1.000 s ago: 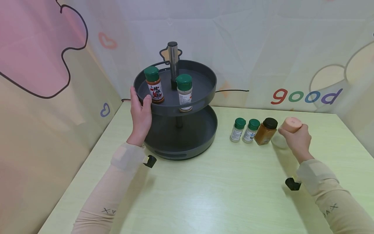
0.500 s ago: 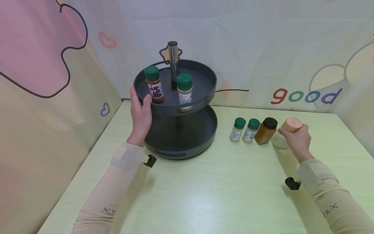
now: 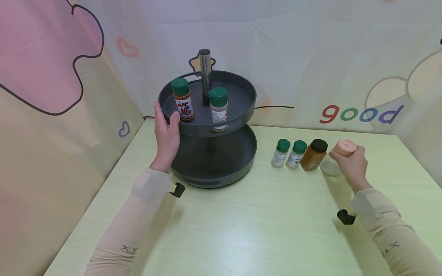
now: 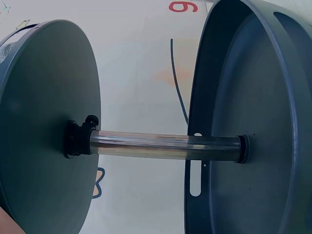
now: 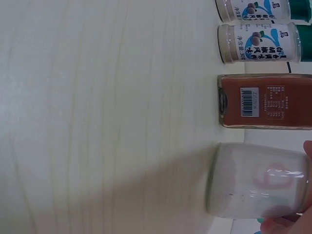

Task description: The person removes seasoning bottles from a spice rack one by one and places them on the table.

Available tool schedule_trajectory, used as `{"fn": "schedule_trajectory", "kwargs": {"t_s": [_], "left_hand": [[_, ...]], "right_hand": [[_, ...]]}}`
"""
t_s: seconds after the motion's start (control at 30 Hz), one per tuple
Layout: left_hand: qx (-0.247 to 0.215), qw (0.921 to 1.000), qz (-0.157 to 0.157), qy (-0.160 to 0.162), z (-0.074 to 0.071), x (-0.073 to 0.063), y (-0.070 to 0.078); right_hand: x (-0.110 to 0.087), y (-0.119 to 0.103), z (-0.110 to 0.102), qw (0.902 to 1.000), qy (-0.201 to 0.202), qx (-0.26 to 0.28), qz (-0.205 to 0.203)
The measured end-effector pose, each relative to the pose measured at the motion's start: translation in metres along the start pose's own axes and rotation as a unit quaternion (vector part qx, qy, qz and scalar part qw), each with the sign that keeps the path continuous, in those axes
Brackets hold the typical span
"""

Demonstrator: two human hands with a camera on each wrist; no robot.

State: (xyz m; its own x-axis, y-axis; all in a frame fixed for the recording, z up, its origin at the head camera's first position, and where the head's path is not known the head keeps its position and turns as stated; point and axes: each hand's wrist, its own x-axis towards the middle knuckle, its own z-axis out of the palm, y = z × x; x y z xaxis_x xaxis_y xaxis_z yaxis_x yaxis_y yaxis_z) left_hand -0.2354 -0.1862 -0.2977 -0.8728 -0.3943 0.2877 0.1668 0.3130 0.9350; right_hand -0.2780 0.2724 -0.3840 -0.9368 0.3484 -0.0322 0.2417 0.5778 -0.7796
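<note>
The left grip, thumb and forefinger spread, rests against the rim of the upper tray, which carries two green-capped bottles. Further right, two more green-capped bottles and a black-capped jar stand on the tabletop. Beside them, the right grip pinches the upright pink-lidded jar near its top.

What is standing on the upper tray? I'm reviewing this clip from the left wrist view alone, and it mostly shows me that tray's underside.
Observer: Two jars: a green-capped red jar and a green-capped pale jar.
Operator: What else is going on out of my sight?
Observer: The right hand grips a pink-lidded jar.
Operator: Anything next to it?
Observer: Yes, a black-capped jar, just left of it in the head view.
</note>
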Motion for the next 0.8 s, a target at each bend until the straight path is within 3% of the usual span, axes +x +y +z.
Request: {"fn": "schedule_trajectory", "kwargs": {"t_s": [0.37,0.8], "left_hand": [[-0.001,1.0,0.003,-0.001,0.001,-0.001,0.0],[-0.001,1.0,0.007,0.003,0.001,-0.003,0.001]], "right_hand": [[-0.001,-0.008,-0.006,0.9999,-0.002,0.014,0.01],[-0.003,-0.013,-0.015,0.9995,0.004,0.015,-0.027]]}}
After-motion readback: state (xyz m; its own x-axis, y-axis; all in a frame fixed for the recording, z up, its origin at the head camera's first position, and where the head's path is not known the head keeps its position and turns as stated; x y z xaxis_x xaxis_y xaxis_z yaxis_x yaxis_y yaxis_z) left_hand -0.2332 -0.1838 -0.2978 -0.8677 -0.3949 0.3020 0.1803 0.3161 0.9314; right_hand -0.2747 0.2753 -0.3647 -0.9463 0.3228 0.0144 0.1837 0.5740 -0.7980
